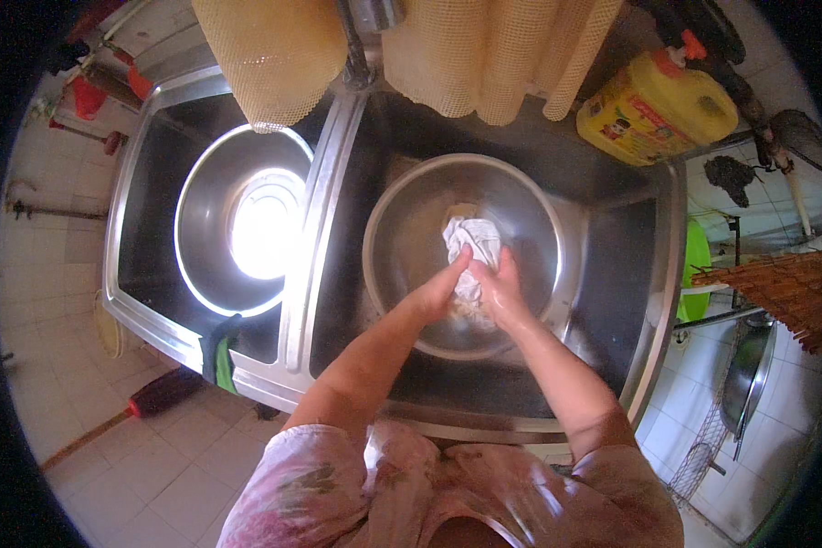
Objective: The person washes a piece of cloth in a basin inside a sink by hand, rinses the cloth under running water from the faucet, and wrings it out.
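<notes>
A bunched white cloth (478, 236) is held between my two hands above a large round metal basin (405, 198). My left hand (444, 289) grips its left side, with the thumb on top. From the right my right hand (501, 284) closes on the same cloth. The basin stands in the right bowl of a stainless steel double sink (609, 274). Something pale lies low in the basin beneath the cloth, too unclear to name; whether there is water cannot be told.
A second metal basin (209, 226), brightly lit, sits in the left bowl. Beige mesh mats (445, 61) hang over the sink's back edge beside the faucet (359, 72). At back right stands a yellow jug (657, 109). A dark and green cloth (220, 356) drapes over the front left rim.
</notes>
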Available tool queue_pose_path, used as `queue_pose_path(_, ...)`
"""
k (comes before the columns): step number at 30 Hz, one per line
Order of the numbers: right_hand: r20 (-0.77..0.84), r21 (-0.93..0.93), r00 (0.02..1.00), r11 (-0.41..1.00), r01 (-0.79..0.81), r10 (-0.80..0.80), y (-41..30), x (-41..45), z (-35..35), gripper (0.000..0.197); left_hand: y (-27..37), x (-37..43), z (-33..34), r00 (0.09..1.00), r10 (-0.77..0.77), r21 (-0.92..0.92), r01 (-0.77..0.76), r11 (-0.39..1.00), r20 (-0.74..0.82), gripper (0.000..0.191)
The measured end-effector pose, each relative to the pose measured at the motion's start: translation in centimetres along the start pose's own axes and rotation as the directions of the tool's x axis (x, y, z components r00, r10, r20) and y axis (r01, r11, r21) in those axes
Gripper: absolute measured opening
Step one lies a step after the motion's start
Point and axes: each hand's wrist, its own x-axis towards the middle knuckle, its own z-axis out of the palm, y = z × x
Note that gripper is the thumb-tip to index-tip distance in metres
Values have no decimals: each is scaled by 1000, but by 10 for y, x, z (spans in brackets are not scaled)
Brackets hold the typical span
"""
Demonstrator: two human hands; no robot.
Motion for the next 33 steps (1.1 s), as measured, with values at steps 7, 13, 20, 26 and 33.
queue_pose_path(7, -101, -683, 990, 716, -144, 103, -23, 59, -34, 64, -35, -2, -34, 971, 146, 557, -15, 830, -192, 65)
queue_pose_path(13, 55, -998, 994, 21, 53, 89, 42, 102, 14, 53, -41, 13, 6, 995, -4, 977, 96, 188, -97, 54)
queue_pose_path(20, 524, -781, 849, 362, 509, -61, 27, 5, 3, 33, -171, 86, -92, 977, 200, 936, 5, -351, 70, 46)
queue_pose_path(26, -39, -921, 970, 385, 58, -239, 81, 100, 2, 31, -79, 64, -10, 979, 206, 896, 85, -437, 8, 45)
queue_pose_path(33, 548, -827, 829, 226, 515, 117, 36, 20, -1, 40, -76, 55, -35, 996, 87, 771, 62, -634, -8, 56)
